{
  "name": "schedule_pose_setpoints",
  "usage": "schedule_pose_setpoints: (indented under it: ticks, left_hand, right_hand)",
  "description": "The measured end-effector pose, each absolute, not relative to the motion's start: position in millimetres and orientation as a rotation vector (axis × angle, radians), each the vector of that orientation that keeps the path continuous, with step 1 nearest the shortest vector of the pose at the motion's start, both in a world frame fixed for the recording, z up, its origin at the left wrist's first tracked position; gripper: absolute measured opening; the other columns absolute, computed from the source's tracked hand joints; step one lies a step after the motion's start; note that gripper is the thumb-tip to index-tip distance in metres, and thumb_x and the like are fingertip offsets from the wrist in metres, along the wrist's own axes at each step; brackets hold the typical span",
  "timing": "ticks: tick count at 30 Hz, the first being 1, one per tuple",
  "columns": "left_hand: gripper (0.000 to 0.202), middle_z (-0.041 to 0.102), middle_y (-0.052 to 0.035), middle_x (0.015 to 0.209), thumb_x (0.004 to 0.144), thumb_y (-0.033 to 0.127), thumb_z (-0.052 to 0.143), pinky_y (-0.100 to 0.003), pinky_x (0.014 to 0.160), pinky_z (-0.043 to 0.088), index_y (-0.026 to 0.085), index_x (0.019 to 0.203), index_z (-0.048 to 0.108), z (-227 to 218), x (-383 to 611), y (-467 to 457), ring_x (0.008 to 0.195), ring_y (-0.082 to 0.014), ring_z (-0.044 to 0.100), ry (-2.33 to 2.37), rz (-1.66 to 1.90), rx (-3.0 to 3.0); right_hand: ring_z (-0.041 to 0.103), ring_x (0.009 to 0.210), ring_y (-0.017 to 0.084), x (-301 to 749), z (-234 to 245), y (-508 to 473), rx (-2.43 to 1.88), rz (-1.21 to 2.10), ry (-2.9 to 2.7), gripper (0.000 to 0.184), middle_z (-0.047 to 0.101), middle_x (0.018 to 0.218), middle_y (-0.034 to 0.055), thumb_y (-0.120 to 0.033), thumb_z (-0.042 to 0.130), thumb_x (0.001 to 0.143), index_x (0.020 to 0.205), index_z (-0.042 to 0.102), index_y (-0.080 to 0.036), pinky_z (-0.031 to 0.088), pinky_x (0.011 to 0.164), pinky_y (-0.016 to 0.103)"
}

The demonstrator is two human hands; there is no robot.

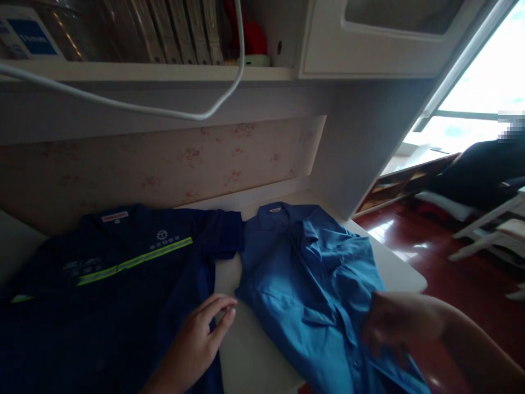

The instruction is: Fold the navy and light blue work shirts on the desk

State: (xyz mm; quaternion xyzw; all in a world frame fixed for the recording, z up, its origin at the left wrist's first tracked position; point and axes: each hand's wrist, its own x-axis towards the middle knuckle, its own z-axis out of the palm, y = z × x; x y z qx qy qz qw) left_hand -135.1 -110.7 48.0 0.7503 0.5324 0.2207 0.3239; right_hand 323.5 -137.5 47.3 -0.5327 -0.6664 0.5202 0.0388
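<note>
A light blue work shirt point(283, 273) with a collar and front buttons lies spread and wrinkled on the white desk point(250, 350). My right hand point(389, 323) is over its right side, fingers pointing down; motion blur hides whether they grip the cloth. Between the two garments is my left hand point(207, 331), thumb and forefinger curved toward each other with a small gap and nothing visible between them. To the left lies a dark navy work jacket point(135, 295) with a yellow-green reflective stripe, its short sleeve touching the blue shirt's edge.
Above the desk runs a shelf point(164, 72) with books or files, and a white cable point(184, 115) hangs in front. At right, a side panel point(361, 131) borders the desk. Beyond are a red-brown floor point(394, 241), a white stool point(512, 227) and a person in dark clothing point(479, 169).
</note>
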Motion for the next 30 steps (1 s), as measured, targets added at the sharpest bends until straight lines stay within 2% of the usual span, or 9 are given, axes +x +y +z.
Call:
schedule_pose_setpoints:
  ticks: [3, 8, 13, 18, 20, 22, 25, 27, 30]
  left_hand:
    - [0.035, 0.068, -0.0045, 0.124, 0.096, 0.047, 0.047, -0.029, 0.104, 0.049, 0.027, 0.116, 0.068, 30.8, -102.5, -98.1, 0.117, -0.0185, 0.063, 1.337, 0.570, 2.102]
    - [0.062, 0.056, -0.0136, 0.143, 0.083, 0.045, 0.068, -0.047, 0.112, 0.041, 0.016, 0.137, 0.055, -11.8, -41.6, -78.9, 0.132, -0.0301, 0.050, 1.318, 0.361, 2.363]
    - [0.026, 0.071, -0.0074, 0.107, 0.094, 0.016, 0.046, -0.046, 0.103, 0.042, 0.020, 0.099, 0.072, -35.1, -23.2, -79.3, 0.106, -0.0244, 0.061, 1.361, 0.397, 2.450]
    - [0.039, 0.072, -0.0055, 0.092, 0.098, 0.041, 0.039, -0.032, 0.086, 0.046, 0.020, 0.082, 0.068, -4.7, -58.6, -95.5, 0.091, -0.0203, 0.064, 1.197, 0.415, 1.965]
    - [0.055, 0.069, -0.0030, 0.071, 0.099, 0.053, 0.028, -0.030, 0.075, 0.046, 0.021, 0.071, 0.064, 8.5, -72.0, -98.4, 0.074, -0.0189, 0.066, 1.232, 0.234, 1.749]
    - [0.059, 0.066, -0.0021, 0.062, 0.097, 0.057, 0.022, -0.032, 0.072, 0.046, 0.023, 0.073, 0.063, 11.5, -75.6, -94.2, 0.066, -0.0199, 0.066, 1.434, 0.200, 1.693]
    - [0.049, 0.072, -0.0112, 0.100, 0.090, 0.059, 0.041, -0.037, 0.089, 0.046, 0.019, 0.107, 0.063, -3.3, -60.1, -71.7, 0.099, -0.0271, 0.067, 1.697, 0.522, 1.807]
    - [0.064, 0.059, -0.0214, 0.130, 0.081, 0.057, 0.056, -0.041, 0.107, 0.037, 0.011, 0.125, 0.056, -18.1, -42.2, -49.2, 0.127, -0.0325, 0.052, 1.755, 0.744, 1.760]
    - [0.070, 0.050, -0.0279, 0.140, 0.076, 0.048, 0.066, -0.043, 0.114, 0.029, 0.005, 0.129, 0.050, -32.9, -20.9, -16.2, 0.138, -0.0352, 0.041, 1.811, 0.839, 1.542]
  right_hand:
    - [0.069, 0.096, 0.025, 316.8, 30.9, -84.3, -1.678, 1.172, -1.761, 0.053, 0.070, 0.112, 0.0130, -0.062, 0.049, 0.090, 0.117, 0.069, -0.022, 0.056, 0.085, 0.039]
    - [0.043, 0.135, 0.038, 295.0, -10.9, 7.6, -1.958, 0.264, -1.781, 0.078, 0.046, 0.150, 0.0170, -0.048, 0.075, 0.073, 0.143, 0.051, -0.022, 0.039, 0.107, 0.054]
    - [0.067, 0.099, 0.028, 295.8, -11.6, 17.9, -1.917, 0.532, -2.043, 0.029, 0.073, 0.103, 0.0117, -0.038, 0.056, 0.089, 0.102, 0.074, -0.018, 0.049, 0.090, 0.038]
    - [0.063, 0.064, 0.020, 339.2, 29.3, -32.9, -1.630, 1.490, -1.919, 0.050, 0.067, 0.068, 0.0055, -0.064, 0.065, 0.079, 0.070, 0.071, -0.016, 0.052, 0.064, 0.031]
    - [0.065, 0.066, 0.020, 353.5, 36.0, -40.9, -1.545, 1.678, -1.800, 0.059, 0.070, 0.075, 0.0090, -0.072, 0.062, 0.077, 0.077, 0.073, -0.014, 0.054, 0.066, 0.033]
    - [0.069, 0.083, 0.024, 356.5, 29.3, -32.4, -1.662, 1.426, -1.665, 0.066, 0.072, 0.097, 0.0151, -0.075, 0.053, 0.081, 0.095, 0.074, -0.014, 0.055, 0.078, 0.037]
    - [0.055, 0.123, 0.035, 344.2, -0.8, -0.7, -2.036, 0.678, -1.630, 0.073, 0.056, 0.138, 0.0200, -0.071, 0.059, 0.079, 0.130, 0.060, -0.018, 0.045, 0.100, 0.050]
    - [0.035, 0.140, 0.040, 333.5, -24.4, 18.4, -2.276, 0.346, -1.665, 0.081, 0.037, 0.154, 0.0204, -0.066, 0.060, 0.081, 0.146, 0.044, -0.021, 0.031, 0.108, 0.063]
    - [0.032, 0.142, 0.038, 324.5, -48.3, 29.7, -2.410, 0.238, -1.695, 0.057, 0.039, 0.154, 0.0182, -0.052, 0.046, 0.094, 0.142, 0.047, -0.022, 0.018, 0.109, 0.071]
